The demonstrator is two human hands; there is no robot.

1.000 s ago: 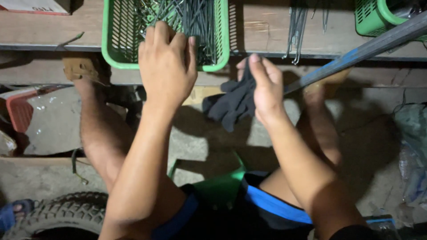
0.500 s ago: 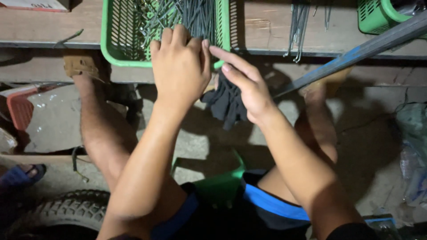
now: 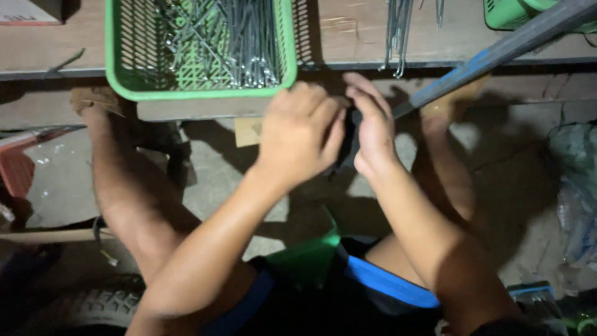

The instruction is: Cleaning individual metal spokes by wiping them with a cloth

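Observation:
My left hand (image 3: 301, 134) and my right hand (image 3: 372, 127) are pressed together just below the bench edge, both closed on a dark cloth glove (image 3: 348, 146) that is mostly hidden between them. A green plastic basket (image 3: 134, 87) holding several thin metal spokes (image 3: 249, 43) sits on the wooden bench directly above my left hand. My bare knees spread to either side below.
A blue-grey metal bar (image 3: 497, 53) slants from the top right down to my right hand. Loose spokes (image 3: 398, 31) hang over the bench edge. Another green basket (image 3: 504, 15) is top right. A tyre (image 3: 93, 308) lies bottom left, a plastic bag (image 3: 575, 199) at right.
My left hand has come off the basket and moved right and down to meet my right hand. The dark glove, hanging loose from my right hand before, is now bunched between both hands.

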